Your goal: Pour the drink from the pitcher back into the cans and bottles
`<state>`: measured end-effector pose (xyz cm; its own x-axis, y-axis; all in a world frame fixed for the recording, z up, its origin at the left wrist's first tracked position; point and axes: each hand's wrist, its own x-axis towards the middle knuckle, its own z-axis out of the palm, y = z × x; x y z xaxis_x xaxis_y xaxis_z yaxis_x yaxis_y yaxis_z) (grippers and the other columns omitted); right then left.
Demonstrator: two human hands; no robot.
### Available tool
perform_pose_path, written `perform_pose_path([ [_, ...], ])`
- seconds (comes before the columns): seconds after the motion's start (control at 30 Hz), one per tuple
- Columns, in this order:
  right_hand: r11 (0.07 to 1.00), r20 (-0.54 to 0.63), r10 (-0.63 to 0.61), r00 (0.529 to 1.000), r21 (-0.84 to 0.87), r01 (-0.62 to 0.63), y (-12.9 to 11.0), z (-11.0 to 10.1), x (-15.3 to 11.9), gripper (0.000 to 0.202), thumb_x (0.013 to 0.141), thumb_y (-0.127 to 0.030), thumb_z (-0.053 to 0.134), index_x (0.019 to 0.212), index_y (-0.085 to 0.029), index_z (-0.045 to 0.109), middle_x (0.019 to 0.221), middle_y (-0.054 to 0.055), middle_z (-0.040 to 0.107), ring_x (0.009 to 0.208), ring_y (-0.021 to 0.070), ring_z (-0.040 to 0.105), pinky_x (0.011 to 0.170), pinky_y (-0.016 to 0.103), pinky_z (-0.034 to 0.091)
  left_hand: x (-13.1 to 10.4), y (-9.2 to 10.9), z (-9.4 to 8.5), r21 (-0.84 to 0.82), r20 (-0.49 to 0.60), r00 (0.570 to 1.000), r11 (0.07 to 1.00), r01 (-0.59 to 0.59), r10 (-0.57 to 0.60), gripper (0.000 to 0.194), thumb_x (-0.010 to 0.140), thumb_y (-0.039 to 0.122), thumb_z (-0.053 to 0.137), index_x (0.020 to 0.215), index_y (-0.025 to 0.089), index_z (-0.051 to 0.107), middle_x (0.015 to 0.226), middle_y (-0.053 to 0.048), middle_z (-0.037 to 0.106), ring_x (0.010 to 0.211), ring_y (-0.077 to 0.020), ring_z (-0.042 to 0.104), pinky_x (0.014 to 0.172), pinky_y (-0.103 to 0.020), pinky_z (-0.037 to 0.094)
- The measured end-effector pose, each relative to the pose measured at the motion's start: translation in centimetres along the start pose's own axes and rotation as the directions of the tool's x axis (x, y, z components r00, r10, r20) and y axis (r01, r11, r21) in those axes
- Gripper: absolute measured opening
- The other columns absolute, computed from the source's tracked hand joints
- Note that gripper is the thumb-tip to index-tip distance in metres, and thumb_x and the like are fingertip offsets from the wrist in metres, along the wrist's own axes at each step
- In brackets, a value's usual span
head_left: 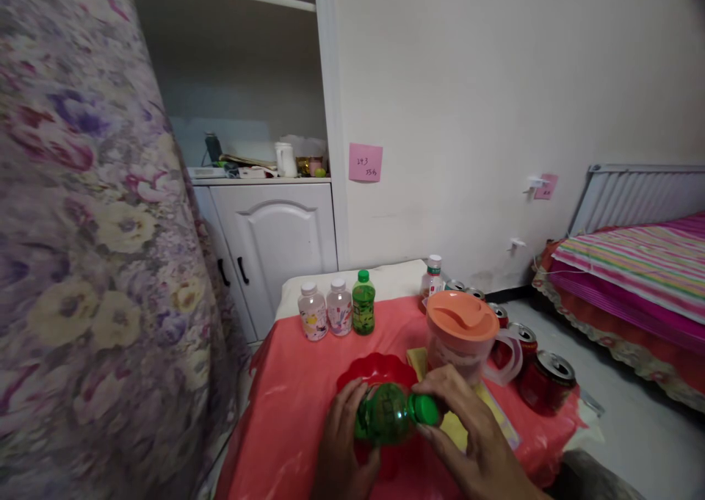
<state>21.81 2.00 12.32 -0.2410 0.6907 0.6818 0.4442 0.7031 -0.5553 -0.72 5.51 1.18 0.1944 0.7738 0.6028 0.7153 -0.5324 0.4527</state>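
A green bottle (385, 414) lies sideways in the air over a red scalloped bowl (377, 366) near the front of the table. Around its body, at the left end, the fingers of my left hand (345, 441) are wrapped. My right hand (468, 430) pinches the green cap (425, 410) at the other end. The cap sits at the bottle's neck; whether it is loose cannot be seen. Just behind my right hand stands a clear pitcher (457, 353) with an orange lid. The bowl's inside is mostly hidden by the bottle and hands.
Two clear bottles (313, 314) with white caps and an upright green bottle (363, 308) stand at the back left. Another white-capped bottle (432, 280) is behind the pitcher. Several red cans (546, 384) line the right side. A yellow cloth (454, 430) lies under my right hand.
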Motion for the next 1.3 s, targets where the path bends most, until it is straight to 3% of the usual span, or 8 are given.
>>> perform_pose_path([
  [0.13, 1.000, -0.085, -0.006, 0.996, 0.003, 0.007, 0.2, -0.4, -0.3, 0.031, 0.088, -0.016, 0.062, 0.116, -0.029, 0.060, 0.105, 0.003, 0.067, 0.100, 0.0171, 0.065, 0.087, 0.023, 0.053, -0.1, -0.2, 0.2, -0.014, 0.004, 1.000, 1.000, 0.021, -0.021, 0.076, 0.072, 0.005, 0.058, 0.143, 0.024, 0.041, 0.143, -0.015, 0.055, 0.135, -0.0324, 0.052, 0.109, -0.056, 0.048],
  [0.23, 0.984, -0.129, 0.162, 0.978, 0.091, -0.151, 1.2, -0.4, -1.3, 0.028, 0.089, -0.026, 0.062, 0.117, -0.030, 0.062, 0.112, 0.005, 0.067, 0.101, 0.0189, 0.066, 0.081, 0.023, 0.055, 0.0, -0.1, 0.3, -0.048, -0.019, 0.998, 0.997, 0.057, -0.058, 0.073, 0.072, 0.004, 0.056, 0.141, 0.023, 0.043, 0.141, -0.015, 0.057, 0.134, -0.0327, 0.053, 0.109, -0.057, 0.048],
  [0.3, 0.936, -0.107, 0.330, 0.938, 0.165, -0.311, 2.3, -0.2, -2.5, 0.031, 0.090, -0.033, 0.061, 0.120, -0.028, 0.061, 0.114, 0.007, 0.067, 0.098, 0.0209, 0.067, 0.077, 0.026, 0.056, 0.2, 0.2, 0.2, -0.094, -0.040, 0.994, 0.991, 0.096, -0.100, 0.067, 0.073, 0.007, 0.057, 0.138, 0.021, 0.046, 0.137, -0.016, 0.059, 0.131, -0.0332, 0.056, 0.107, -0.057, 0.049],
  [0.4, 0.833, 0.013, 0.519, 0.855, 0.220, -0.509, 4.6, 0.1, -5.2, 0.033, 0.088, -0.041, 0.062, 0.116, -0.024, 0.063, 0.098, 0.006, 0.069, 0.084, 0.0213, 0.066, 0.071, 0.029, 0.055, 0.9, 0.9, -0.1, -0.183, -0.052, 0.984, 0.970, 0.160, -0.172, 0.057, 0.076, 0.015, 0.061, 0.132, 0.019, 0.050, 0.132, -0.017, 0.062, 0.125, -0.0334, 0.060, 0.104, -0.056, 0.051],
  [0.67, 0.747, -0.023, 0.660, 0.751, 0.132, -0.652, 10.4, -2.7, -11.5, 0.035, 0.085, -0.049, 0.064, 0.106, -0.020, 0.064, 0.082, 0.000, 0.065, 0.072, 0.0190, 0.061, 0.067, 0.030, 0.050, 1.6, 1.0, -0.5, -0.318, -0.056, 0.923, 0.883, 0.344, -0.380, 0.058, 0.072, 0.033, 0.068, 0.126, 0.017, 0.056, 0.122, -0.015, 0.070, 0.113, -0.0337, 0.068, 0.096, -0.050, 0.056],
  [0.93, 0.782, -0.119, 0.578, 0.807, -0.202, -0.590, 13.3, -5.8, -12.0, 0.028, 0.082, -0.037, 0.062, 0.101, -0.018, 0.070, 0.096, 0.009, 0.071, 0.087, 0.0254, 0.067, 0.080, 0.038, 0.053, 1.9, 0.5, -1.0, -0.396, 0.022, 0.871, 0.796, 0.458, -0.490, 0.065, 0.071, 0.047, 0.073, 0.126, 0.017, 0.055, 0.116, -0.012, 0.073, 0.107, -0.0348, 0.070, 0.091, -0.046, 0.057],
  [1.07, 0.798, -0.118, 0.534, 0.837, -0.257, -0.545, 13.4, -5.4, -11.3, 0.026, 0.080, -0.031, 0.060, 0.099, -0.018, 0.071, 0.090, 0.008, 0.069, 0.084, 0.0247, 0.066, 0.079, 0.039, 0.054, 1.9, 0.8, -0.8, -0.427, 0.063, 0.866, 0.771, 0.472, -0.496, 0.061, 0.072, 0.049, 0.073, 0.122, 0.018, 0.057, 0.114, -0.012, 0.073, 0.107, -0.0358, 0.070, 0.089, -0.047, 0.057],
  [1.3, 0.805, -0.100, 0.532, 0.841, -0.248, -0.539, 14.1, -4.0, -11.1, 0.028, 0.080, -0.023, 0.057, 0.105, -0.018, 0.068, 0.096, 0.008, 0.067, 0.089, 0.0231, 0.066, 0.083, 0.038, 0.054, 2.1, 0.9, 0.1, -0.491, 0.070, 0.817, 0.693, 0.528, -0.572, 0.077, 0.065, 0.048, 0.077, 0.130, 0.016, 0.053, 0.132, -0.017, 0.065, 0.124, -0.0390, 0.060, 0.108, -0.055, 0.045],
])
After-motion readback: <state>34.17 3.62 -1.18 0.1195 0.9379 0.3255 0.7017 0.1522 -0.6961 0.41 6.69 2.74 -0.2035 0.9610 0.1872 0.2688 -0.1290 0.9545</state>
